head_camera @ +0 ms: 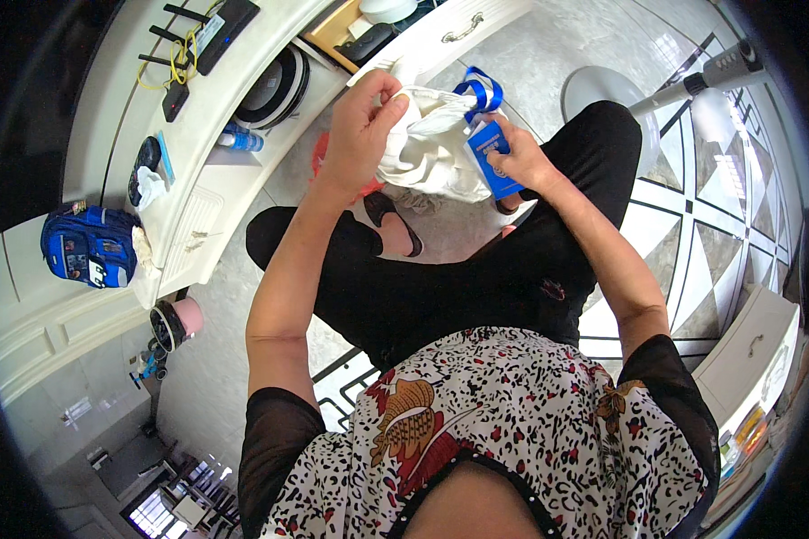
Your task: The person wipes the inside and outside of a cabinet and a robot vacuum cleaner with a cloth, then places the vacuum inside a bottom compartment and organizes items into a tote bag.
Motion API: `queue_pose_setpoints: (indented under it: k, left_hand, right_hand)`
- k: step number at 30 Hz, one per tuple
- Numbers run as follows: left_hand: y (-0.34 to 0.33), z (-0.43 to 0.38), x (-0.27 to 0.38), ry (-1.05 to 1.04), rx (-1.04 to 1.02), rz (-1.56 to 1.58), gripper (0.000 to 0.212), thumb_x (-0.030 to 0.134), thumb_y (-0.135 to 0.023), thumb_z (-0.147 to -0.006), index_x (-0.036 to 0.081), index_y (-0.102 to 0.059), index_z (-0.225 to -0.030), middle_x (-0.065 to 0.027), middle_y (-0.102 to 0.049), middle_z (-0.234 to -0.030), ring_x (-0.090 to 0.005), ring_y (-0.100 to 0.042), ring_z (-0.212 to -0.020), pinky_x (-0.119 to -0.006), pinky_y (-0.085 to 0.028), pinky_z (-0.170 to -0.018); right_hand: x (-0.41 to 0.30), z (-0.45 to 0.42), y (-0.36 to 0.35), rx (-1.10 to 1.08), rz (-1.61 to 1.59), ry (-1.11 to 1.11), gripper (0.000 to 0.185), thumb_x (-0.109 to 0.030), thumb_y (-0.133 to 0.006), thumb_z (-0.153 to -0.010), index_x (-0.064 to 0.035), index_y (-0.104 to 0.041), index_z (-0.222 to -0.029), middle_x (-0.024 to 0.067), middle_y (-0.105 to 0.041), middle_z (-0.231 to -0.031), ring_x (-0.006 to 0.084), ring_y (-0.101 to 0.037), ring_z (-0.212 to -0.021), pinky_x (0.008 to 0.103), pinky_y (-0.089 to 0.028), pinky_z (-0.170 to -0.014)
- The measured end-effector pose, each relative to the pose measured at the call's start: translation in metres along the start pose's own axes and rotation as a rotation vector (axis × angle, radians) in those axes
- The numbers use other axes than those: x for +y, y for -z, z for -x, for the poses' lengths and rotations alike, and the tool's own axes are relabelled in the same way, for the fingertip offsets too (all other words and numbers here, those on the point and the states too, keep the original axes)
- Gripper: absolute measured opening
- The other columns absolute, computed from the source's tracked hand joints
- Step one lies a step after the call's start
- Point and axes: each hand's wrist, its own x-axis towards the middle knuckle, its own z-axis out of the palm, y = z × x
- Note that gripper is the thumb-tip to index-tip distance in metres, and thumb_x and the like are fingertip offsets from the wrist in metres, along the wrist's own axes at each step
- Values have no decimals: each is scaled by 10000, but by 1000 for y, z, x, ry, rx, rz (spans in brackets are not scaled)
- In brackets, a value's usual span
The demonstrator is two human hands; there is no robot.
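My left hand (pixel 367 135) pinches the gathered edge of a white cloth bag (pixel 431 158) between thumb and fingers. The bag hangs crumpled between my knees, above the floor. In my right hand (pixel 520 158) is a blue booklet (pixel 491 156) with printing on its cover, the thumb lying across it. A looped blue ribbon strap (pixel 480 91) rises just above the booklet at the bag's right side. Whether the strap belongs to the bag or the booklet I cannot tell. Red plastic (pixel 318 153) shows behind my left wrist, partly hidden.
An open drawer (pixel 438 40) juts out ahead, with a black case (pixel 366 44) inside. Along the white cabinet stand a router (pixel 226 34) and a blue backpack (pixel 89 246). A round fan base (pixel 596 94) stands right, a pink-and-black bin (pixel 175 320) left.
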Motion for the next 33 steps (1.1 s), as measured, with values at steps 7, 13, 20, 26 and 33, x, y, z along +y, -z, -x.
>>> queue_pose_setpoints:
  k: [7,13,20,26,33]
  left_hand:
    - [-4,11,13,48,79,74,47,89,-530,-865,46,-517,-880,39,-494,-764,-9,-451,-653,-154,-362,-578]
    - [-28,33,32,96,131,157,39,74,-543,-854,48,-517,-867,36,-507,-769,-6,-458,-659,-160,-369,-571]
    - [-29,36,52,179,-113,264,56,83,-562,-847,49,-519,-861,37,-525,-758,-9,-486,-658,-154,-382,-576]
    - [1,35,47,115,13,30,66,83,-573,-841,45,-519,-842,56,-477,-741,-2,-451,-642,-151,-360,-555]
    - [-17,45,58,76,7,-14,78,100,-558,-856,38,-511,-861,49,-466,-770,-6,-415,-625,-152,-338,-545]
  right_hand:
    - [-28,22,-25,-181,213,409,545,14,-556,-700,-69,-462,-1231,225,-564,-1032,340,-550,-994,376,-434,-908]
    - [-50,23,-63,-366,188,207,475,18,-531,-709,7,-463,-1179,258,-577,-995,380,-561,-959,413,-447,-827]
    - [3,-48,-117,-113,-1180,-442,364,-33,-552,-695,28,-558,-1053,166,-626,-924,320,-604,-858,353,-487,-746]
    - [-9,-41,-64,-409,-472,-140,513,-67,-584,-680,-30,-484,-1181,123,-606,-915,212,-587,-785,306,-490,-646]
    - [-12,-22,2,-453,64,-156,866,-28,-527,-631,-201,-208,-1418,194,-404,-1314,289,-507,-1095,307,-426,-905]
